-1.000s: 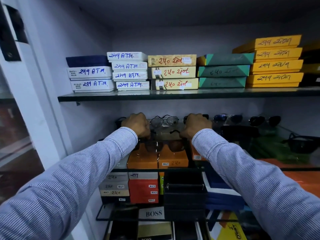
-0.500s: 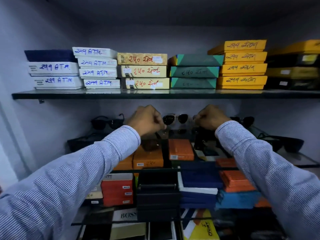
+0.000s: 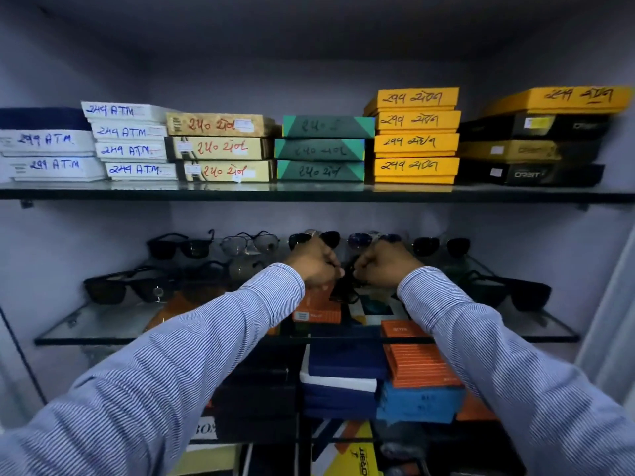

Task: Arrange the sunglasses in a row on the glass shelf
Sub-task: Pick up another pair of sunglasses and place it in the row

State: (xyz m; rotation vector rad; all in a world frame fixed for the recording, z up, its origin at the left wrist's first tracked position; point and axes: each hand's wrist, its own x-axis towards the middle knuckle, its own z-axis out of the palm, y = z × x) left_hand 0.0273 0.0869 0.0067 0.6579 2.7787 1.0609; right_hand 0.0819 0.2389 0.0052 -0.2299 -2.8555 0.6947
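Already we have a back row of 5 pairs standing along the rear of the glass shelf (image 3: 103, 333): from the left, a dark pair (image 3: 180, 245), a clear-lensed pair (image 3: 249, 242), 2 partly hidden behind our hands, and a dark pair (image 3: 441, 245) at the right. In front, a large black pair (image 3: 129, 286) sits at the left and another black pair (image 3: 512, 292) at the right, so we judge the front row barely started, with its middle left to fill. Our left hand (image 3: 314, 264) and right hand (image 3: 386, 266) are curled nearly closed, close together over the shelf's middle, gripping a black pair of sunglasses (image 3: 345, 286) between them. Above, the upper shelf (image 3: 309, 194) carries stacks of labelled boxes (image 3: 220, 147); what they contain we cannot tell.
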